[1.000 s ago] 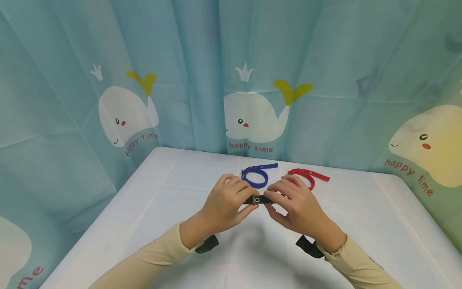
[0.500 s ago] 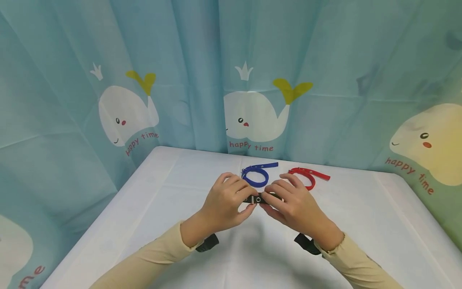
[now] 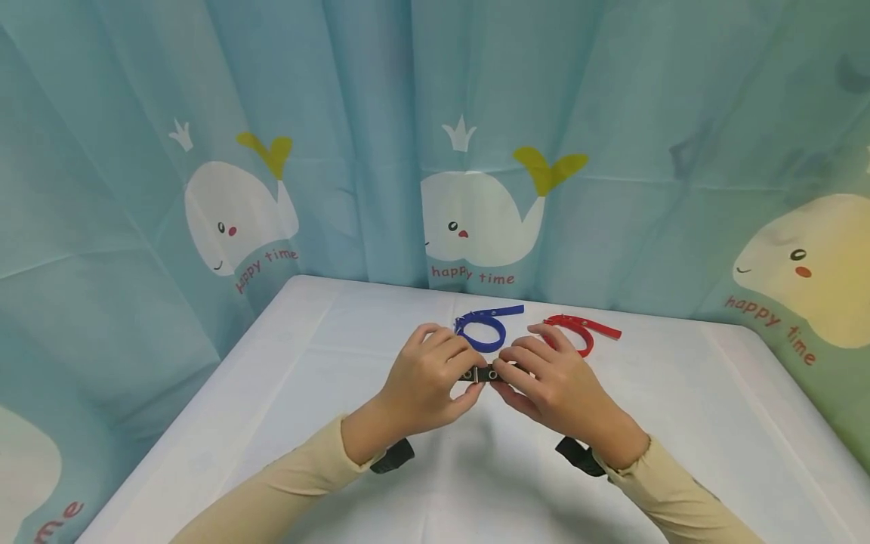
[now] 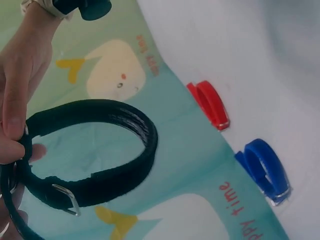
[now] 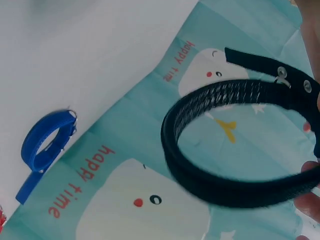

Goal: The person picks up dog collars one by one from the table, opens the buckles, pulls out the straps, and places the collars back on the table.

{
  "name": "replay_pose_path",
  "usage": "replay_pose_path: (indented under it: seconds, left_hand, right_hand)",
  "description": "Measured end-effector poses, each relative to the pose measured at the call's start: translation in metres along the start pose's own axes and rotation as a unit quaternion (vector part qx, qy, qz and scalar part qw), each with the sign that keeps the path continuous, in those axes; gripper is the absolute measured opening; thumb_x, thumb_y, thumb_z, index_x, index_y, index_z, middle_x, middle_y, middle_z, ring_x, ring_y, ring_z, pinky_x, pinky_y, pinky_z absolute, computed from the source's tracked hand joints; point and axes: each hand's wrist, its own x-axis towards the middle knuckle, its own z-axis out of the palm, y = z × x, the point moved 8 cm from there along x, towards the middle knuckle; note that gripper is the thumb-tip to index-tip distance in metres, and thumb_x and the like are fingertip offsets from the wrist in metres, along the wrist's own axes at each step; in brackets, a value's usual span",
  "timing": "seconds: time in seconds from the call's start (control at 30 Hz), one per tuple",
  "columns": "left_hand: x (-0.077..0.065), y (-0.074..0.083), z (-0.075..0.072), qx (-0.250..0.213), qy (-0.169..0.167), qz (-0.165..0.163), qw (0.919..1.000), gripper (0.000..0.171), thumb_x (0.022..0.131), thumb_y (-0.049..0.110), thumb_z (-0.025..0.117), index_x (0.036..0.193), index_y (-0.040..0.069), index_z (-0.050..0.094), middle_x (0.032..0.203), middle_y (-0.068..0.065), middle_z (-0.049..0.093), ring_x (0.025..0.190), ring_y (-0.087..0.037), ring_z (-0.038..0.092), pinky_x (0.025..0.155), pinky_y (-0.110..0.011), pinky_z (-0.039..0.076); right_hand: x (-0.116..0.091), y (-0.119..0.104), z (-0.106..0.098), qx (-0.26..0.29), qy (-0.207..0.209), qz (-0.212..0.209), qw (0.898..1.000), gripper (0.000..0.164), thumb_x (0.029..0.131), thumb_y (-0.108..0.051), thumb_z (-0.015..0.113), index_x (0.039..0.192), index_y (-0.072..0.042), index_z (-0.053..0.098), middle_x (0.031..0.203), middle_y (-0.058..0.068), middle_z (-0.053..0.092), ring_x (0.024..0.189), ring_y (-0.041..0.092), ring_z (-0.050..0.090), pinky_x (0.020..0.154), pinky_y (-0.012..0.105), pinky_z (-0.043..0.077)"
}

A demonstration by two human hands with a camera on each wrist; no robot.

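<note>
Both hands hold a black buckle collar (image 3: 484, 374) above the white table. The thumb and fingers of my left hand (image 3: 430, 378) pinch the strap just left of its metal buckle. On the other side, my right hand (image 3: 553, 384) pinches the strap close by, with an eyelet showing between the hands. Seen from the left wrist, the collar (image 4: 122, 182) forms a wide loop with a metal ring (image 4: 67, 200) on its outside. In the right wrist view, a loose strap end (image 5: 250, 60) with eyelets (image 5: 307, 86) sticks out past the loop.
Behind the hands, a blue collar (image 3: 501, 340) lies looped on the white table (image 3: 326, 423), its tail pointing right. To its right is a red collar (image 3: 598, 329), partly hidden by the right hand. A whale-print curtain (image 3: 381, 151) hangs along the table's back edge.
The right hand has shifted slightly left, closer to the left hand. An eyelet on the black strap now sits farther right of the buckle, and another shows left of it.
</note>
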Motion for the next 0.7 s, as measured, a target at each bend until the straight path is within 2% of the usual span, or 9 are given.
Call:
replay_pose_path:
  seconds: [0.23,0.53,0.7]
  left_hand:
    - [0.0015,0.0019,-0.0002,-0.007,0.001,0.002,1.0,0.017,0.071,0.026,0.077,0.082,0.017,0.068,0.081,0.006,0.067,0.08,-0.01,0.06,0.083,-0.032,0.048]
    - [-0.0003,0.0035,0.0009,0.005,0.0,0.009,0.9999,0.016,0.07,0.027,0.076,0.079,0.019,0.066,0.078,0.008,0.065,0.078,-0.009,0.059,0.083,-0.032,0.048]
    - [-0.0005,0.0038,0.0021,-0.002,0.004,0.01,0.9999,0.015,0.071,0.026,0.075,0.079,0.018,0.066,0.078,0.007,0.065,0.078,-0.01,0.06,0.083,-0.032,0.048]
  right_hand:
    - [-0.0012,0.0006,-0.0009,0.009,0.018,-0.002,1.0,0.038,0.097,-0.033,0.043,0.085,-0.007,0.068,0.078,0.006,0.069,0.074,0.021,0.062,0.08,0.047,0.05]
    - [-0.0061,0.0003,-0.001,0.011,0.022,-0.013,1.0,0.04,0.098,-0.032,0.042,0.081,-0.008,0.068,0.075,0.004,0.068,0.073,0.019,0.062,0.079,0.046,0.05]
    - [-0.0055,-0.0002,0.0011,0.022,0.014,-0.006,1.0,0.038,0.097,-0.033,0.044,0.085,-0.007,0.069,0.078,0.005,0.069,0.075,0.02,0.063,0.081,0.046,0.051]
